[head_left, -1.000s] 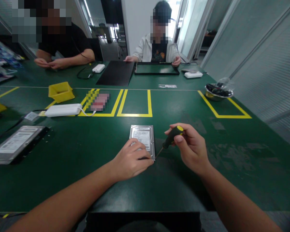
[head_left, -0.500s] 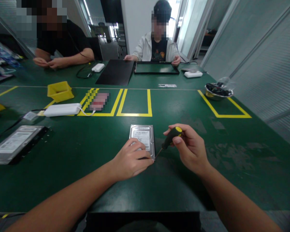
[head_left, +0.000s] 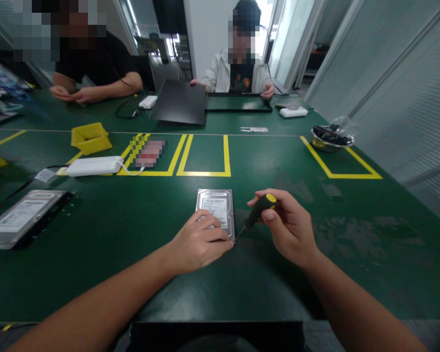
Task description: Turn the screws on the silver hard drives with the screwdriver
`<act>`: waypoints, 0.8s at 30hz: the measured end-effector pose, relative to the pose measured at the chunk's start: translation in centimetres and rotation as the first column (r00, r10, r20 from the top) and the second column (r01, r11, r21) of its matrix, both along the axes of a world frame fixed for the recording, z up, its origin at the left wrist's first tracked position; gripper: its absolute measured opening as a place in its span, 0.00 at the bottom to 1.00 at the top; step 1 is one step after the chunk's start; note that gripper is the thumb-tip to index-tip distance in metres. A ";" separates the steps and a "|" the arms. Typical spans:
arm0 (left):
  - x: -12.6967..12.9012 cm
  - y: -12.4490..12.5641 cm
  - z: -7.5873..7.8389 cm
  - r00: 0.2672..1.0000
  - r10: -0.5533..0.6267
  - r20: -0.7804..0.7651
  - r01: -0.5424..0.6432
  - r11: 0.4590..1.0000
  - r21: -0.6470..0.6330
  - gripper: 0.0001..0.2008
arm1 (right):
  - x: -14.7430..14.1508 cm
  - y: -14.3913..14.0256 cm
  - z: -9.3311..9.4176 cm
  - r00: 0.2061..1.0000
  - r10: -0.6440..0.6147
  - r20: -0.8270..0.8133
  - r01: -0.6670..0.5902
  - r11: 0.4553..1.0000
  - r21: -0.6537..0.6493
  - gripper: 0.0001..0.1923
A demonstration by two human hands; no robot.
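On the green table [head_left: 132, 234] there are two hard drives [head_left: 216, 208] [head_left: 22, 215], one screwdriver [head_left: 258, 210], three white boxes [head_left: 91, 166] [head_left: 148, 102] [head_left: 293, 112] and one metal bowl [head_left: 332, 139].

hard drive [head_left: 216, 208]: bare silvery metal case, slight sheen; white paper label on top
screwdriver [head_left: 258, 211]: black and yellow plastic handle, matt; thin metal shaft
bench [head_left: 95, 234]: green matt mat, scuffed and worn pale in patches at right
bowl [head_left: 330, 143]: shiny metal
bin [head_left: 91, 138]: yellow plastic
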State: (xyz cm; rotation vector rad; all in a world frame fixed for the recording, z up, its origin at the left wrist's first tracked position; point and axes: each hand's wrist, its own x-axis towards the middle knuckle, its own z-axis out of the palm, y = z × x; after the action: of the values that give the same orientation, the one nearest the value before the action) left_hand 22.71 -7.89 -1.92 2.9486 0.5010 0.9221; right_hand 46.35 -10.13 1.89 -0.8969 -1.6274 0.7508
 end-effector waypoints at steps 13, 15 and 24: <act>0.1 0.0 0.3 1.000 -0.004 0.005 0.004 1.000 0.010 0.06 | 0.3 -0.1 0.6 0.973 -0.066 0.220 0.046 0.994 0.096 0.15; 0.1 0.0 0.2 1.000 -0.006 0.004 0.006 1.000 0.015 0.06 | 0.3 -0.2 0.9 0.966 -0.056 0.252 0.035 0.995 0.089 0.15; -0.2 0.0 0.1 0.999 -0.028 -0.022 0.027 0.999 -0.022 0.06 | 0.3 -0.7 2.0 0.949 0.068 0.307 -0.121 0.980 0.158 0.23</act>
State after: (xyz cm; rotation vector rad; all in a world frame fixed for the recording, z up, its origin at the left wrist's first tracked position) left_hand 22.54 -7.85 -1.83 2.9416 0.4672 0.8755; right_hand 46.69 -10.85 3.94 -0.8396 -1.9849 0.5424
